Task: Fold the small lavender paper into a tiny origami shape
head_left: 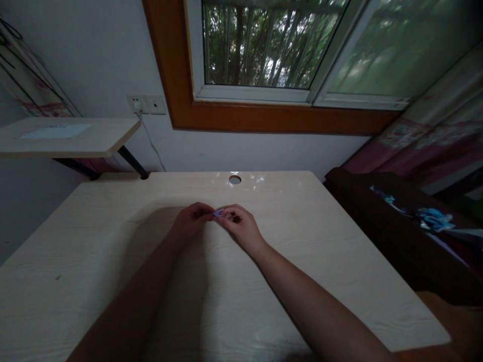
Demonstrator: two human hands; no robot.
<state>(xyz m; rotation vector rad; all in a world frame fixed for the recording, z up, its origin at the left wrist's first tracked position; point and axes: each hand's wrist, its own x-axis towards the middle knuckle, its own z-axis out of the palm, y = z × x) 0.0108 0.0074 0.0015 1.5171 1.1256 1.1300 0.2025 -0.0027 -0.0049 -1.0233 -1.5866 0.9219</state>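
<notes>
Both my hands meet over the middle of a pale wooden desk (94, 261). My left hand (192, 218) and my right hand (239, 223) each pinch a small pale purple piece (218, 213) between their fingertips. The piece is tiny and mostly covered by my fingers, so I cannot make out what it is. Both forearms reach in from the bottom edge.
A round cable hole (234, 179) sits near the desk's far edge. A raised shelf (68, 136) with a sheet on it stands at the back left. A wall socket (146, 104) with a plugged cable is behind. A dark bed frame (396, 236) runs along the right. A window (271, 50) is above.
</notes>
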